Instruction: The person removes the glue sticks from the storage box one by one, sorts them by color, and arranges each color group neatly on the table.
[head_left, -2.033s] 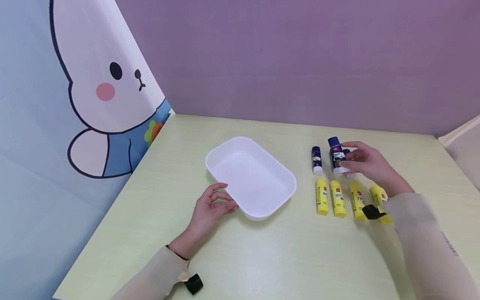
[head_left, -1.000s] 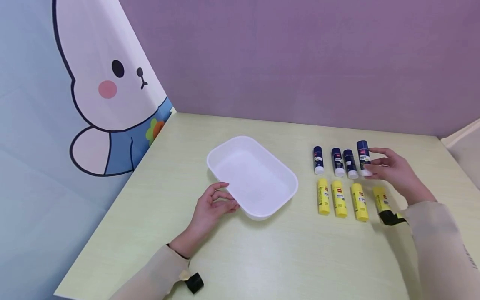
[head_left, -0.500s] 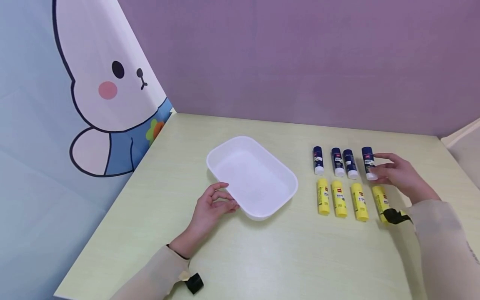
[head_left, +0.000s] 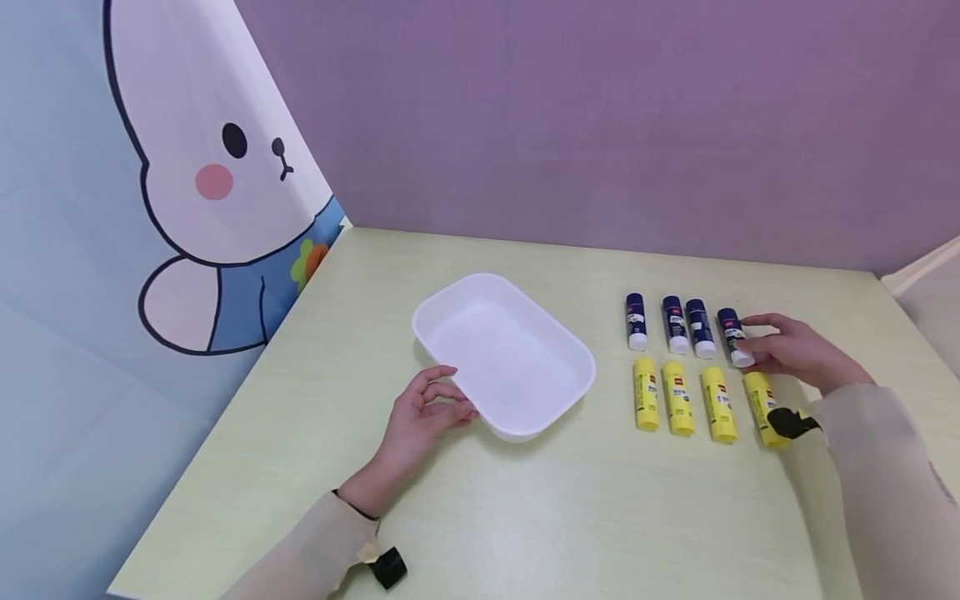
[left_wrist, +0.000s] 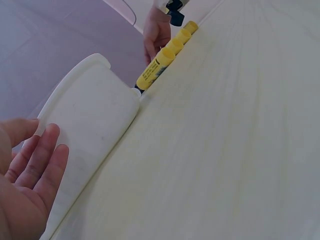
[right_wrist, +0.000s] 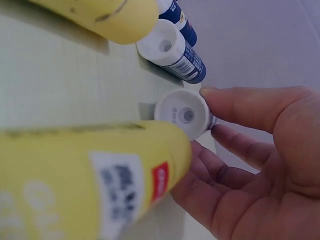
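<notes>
My right hand pinches a dark blue glue stick between thumb and fingers, at the right end of the blue row. In the right wrist view the white base of this stick faces the camera. To its left lie other blue glue sticks. Just below my right hand is the rightmost yellow glue stick. Away to the left, my left hand touches the near-left side of a white tray with relaxed fingertips. In the left wrist view its fingers rest by the tray's outer wall.
Several yellow glue sticks form a row in front of the blue ones. The pale table meets a purple partition behind and a cloth with a cartoon rabbit at the left.
My right hand has carried the blue glue stick rightward from above the row, then lowered it towards the table at the row's right end. My left hand and the tray stay in place.
</notes>
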